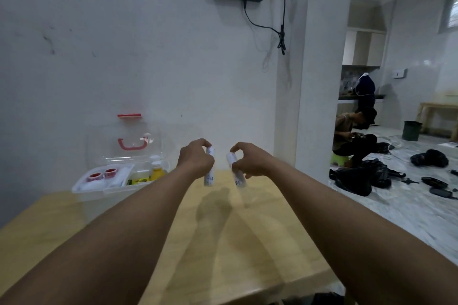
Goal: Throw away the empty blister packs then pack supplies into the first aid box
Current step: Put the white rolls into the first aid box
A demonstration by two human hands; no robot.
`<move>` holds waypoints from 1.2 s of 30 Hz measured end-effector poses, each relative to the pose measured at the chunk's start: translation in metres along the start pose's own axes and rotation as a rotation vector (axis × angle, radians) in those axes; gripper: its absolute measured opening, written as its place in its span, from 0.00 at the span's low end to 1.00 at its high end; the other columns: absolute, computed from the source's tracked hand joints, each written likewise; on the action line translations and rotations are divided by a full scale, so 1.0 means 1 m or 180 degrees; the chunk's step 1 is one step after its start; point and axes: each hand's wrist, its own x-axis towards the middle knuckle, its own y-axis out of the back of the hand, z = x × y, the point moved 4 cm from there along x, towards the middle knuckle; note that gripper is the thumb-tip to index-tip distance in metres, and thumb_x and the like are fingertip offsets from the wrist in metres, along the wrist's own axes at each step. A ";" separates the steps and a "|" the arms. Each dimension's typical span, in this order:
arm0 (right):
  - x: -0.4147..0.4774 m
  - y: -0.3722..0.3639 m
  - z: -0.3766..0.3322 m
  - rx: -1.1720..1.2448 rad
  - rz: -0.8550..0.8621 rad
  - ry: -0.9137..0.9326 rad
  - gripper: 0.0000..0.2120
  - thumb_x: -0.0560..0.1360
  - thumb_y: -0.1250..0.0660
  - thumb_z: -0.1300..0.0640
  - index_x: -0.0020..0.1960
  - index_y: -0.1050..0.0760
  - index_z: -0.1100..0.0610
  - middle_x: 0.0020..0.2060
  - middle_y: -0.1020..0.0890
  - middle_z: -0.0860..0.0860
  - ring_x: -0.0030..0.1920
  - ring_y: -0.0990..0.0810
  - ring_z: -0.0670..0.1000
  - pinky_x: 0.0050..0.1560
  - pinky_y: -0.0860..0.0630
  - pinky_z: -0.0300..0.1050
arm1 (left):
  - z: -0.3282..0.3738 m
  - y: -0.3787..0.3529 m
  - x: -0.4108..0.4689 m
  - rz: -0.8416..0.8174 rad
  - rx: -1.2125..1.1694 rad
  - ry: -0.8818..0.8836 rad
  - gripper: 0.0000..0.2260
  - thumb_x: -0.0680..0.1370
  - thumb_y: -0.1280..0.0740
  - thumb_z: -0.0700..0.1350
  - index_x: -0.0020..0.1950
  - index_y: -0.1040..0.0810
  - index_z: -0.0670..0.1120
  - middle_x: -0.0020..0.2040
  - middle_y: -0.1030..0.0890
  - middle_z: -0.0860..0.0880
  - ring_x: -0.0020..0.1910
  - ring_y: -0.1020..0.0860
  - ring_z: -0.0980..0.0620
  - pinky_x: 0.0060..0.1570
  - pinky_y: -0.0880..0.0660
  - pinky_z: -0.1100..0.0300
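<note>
Grip: left hand (195, 156) and right hand (247, 160) each clasp upright white roll; first aid box (116, 181) lies left, nearer left hand.

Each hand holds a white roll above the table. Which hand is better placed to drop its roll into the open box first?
Probably the left hand: its roll hangs nearer the box, which stands open at far left. The right hand would have to cross over.

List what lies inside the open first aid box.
In the first aid box: two red-topped tape rolls, white items on its tray, and a yellow bottle. Anything below the tray is hidden.
</note>
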 end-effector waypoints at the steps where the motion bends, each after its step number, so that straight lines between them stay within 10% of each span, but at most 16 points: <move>1: 0.000 0.001 -0.008 0.0030 0.0000 0.0040 0.26 0.73 0.32 0.62 0.70 0.32 0.53 0.62 0.26 0.55 0.46 0.17 0.55 0.40 0.17 0.46 | 0.001 0.010 0.000 0.0052 -0.0010 -0.0013 0.11 0.77 0.35 0.44 0.58 0.21 0.51 0.53 0.18 0.45 0.45 0.22 0.47 0.43 0.28 0.59; 16: 0.019 -0.041 -0.117 0.0141 0.0195 0.0737 0.21 0.73 0.28 0.57 0.61 0.34 0.50 0.52 0.18 0.55 0.45 0.17 0.56 0.41 0.18 0.52 | -0.038 0.130 -0.005 0.0676 0.0062 -0.0013 0.10 0.73 0.29 0.42 0.51 0.24 0.54 0.47 0.17 0.48 0.48 0.20 0.46 0.52 0.21 0.51; 21: 0.027 -0.059 -0.139 0.0279 0.0284 0.0921 0.20 0.73 0.27 0.57 0.59 0.34 0.49 0.48 0.18 0.54 0.45 0.18 0.56 0.47 0.19 0.56 | -0.061 0.148 -0.007 0.0729 0.0024 0.0026 0.11 0.75 0.31 0.39 0.54 0.22 0.50 0.48 0.17 0.48 0.46 0.21 0.48 0.34 0.28 0.60; 36: 0.028 -0.097 -0.139 -0.0038 0.0218 0.1157 0.14 0.74 0.28 0.60 0.57 0.28 0.50 0.45 0.17 0.52 0.43 0.19 0.53 0.43 0.20 0.49 | -0.088 0.144 -0.015 0.0500 -0.0053 -0.0007 0.14 0.73 0.28 0.35 0.55 0.22 0.48 0.50 0.19 0.50 0.45 0.22 0.53 0.32 0.32 0.69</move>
